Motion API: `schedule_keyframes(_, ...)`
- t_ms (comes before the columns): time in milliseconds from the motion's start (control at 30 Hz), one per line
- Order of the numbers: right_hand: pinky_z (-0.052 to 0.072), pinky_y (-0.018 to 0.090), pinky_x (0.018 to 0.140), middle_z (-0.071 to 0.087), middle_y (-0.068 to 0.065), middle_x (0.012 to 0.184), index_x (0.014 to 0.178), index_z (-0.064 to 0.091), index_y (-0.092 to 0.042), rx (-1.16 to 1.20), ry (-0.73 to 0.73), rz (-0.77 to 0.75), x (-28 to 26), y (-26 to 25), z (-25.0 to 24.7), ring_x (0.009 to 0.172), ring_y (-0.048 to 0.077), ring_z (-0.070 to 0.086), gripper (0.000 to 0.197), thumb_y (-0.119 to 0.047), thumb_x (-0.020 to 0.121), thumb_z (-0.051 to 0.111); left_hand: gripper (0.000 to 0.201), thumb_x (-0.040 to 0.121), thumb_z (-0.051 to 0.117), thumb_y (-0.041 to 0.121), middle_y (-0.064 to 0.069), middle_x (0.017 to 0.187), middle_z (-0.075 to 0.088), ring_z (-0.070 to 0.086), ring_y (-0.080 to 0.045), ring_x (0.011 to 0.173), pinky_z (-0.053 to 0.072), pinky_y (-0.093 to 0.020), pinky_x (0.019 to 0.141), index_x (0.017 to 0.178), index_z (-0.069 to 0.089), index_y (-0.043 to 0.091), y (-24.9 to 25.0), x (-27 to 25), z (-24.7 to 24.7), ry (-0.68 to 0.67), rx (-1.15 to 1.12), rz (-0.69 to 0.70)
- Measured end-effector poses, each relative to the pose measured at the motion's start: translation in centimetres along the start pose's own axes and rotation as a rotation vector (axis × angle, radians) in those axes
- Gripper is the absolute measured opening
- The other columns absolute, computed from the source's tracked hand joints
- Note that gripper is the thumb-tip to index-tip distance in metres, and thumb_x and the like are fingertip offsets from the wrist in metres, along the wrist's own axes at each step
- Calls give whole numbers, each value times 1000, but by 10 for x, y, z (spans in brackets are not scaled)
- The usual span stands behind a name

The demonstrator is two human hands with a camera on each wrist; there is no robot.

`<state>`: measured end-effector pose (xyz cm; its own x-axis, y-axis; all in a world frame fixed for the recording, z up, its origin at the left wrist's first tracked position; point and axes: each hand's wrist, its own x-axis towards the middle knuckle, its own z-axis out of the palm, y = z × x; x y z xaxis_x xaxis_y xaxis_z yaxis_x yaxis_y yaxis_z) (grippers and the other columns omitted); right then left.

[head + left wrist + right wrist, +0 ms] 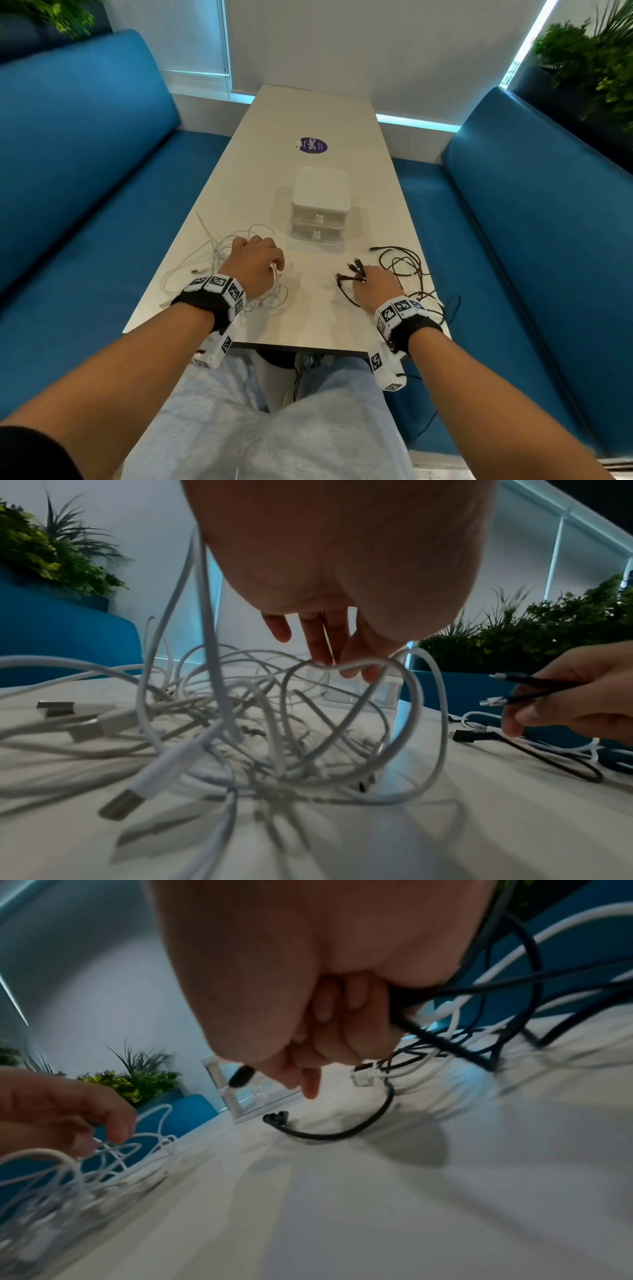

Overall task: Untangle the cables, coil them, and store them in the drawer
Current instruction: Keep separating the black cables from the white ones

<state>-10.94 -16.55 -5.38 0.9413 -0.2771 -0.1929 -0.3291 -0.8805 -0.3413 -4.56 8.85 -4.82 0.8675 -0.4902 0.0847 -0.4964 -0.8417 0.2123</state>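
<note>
A tangle of white cables (219,260) lies on the near left of the table (308,318). My left hand (274,267) sits on top of it, and in the left wrist view my left hand (339,666) pinches one loop of the white cables (240,723) between thumb and fingers. To the right lies a bunch of black cables (407,270). My right hand (359,279) grips several of their plug ends, fingers curled round the black cables (428,1037). A small white two-drawer unit (320,205) stands behind, both drawers closed.
Blue padded benches (85,205) flank the narrow table on both sides. A purple sticker (312,146) lies beyond the drawer unit. One black strand hangs over the table's right edge (448,308). A white cable (445,1015) runs among the black ones.
</note>
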Motion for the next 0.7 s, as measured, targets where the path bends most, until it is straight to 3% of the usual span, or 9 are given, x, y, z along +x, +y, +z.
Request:
schedule_keyframes(67,53,35,77,66,13,105,113,62,-9,62,-13,-56,-1,-6,2,93,30,63,31,-28,96,44,35,75,52,5,14,108,54,42,-14,111,23,-37,99,89,67,34,0,-2,-2,-25,-14,5)
schedule_keyframes(233,43,29,77,62,12,112,118,61,-14,215,-111,-111,-5,-16,9,100,29,60,32,-25,104,35,27,90,47,34,11,111,59,43,-17,112,24,-41,98,107,67,34,-2,-5,0,-152,186,39)
schedule_keyframes(367,43,30,79,62,11,110,115,60,-16,244,-137,-112,-9,-15,16,96,27,60,30,-26,105,33,35,93,43,53,8,94,58,47,-19,100,25,-41,90,88,69,30,4,-5,8,-133,307,19)
schedule_keyframes(533,43,30,79,64,12,115,115,60,-14,212,-165,-141,-12,-13,20,101,29,61,30,-26,105,34,32,87,55,56,5,98,60,49,-22,102,26,-46,96,80,66,27,11,-4,13,-164,414,-39)
schedule_keyframes(700,47,34,85,64,12,116,117,60,-15,206,-171,-151,-12,-14,19,102,29,61,29,-25,105,35,22,87,57,44,1,102,59,50,-23,103,27,-46,96,90,68,24,14,1,13,-177,425,-85)
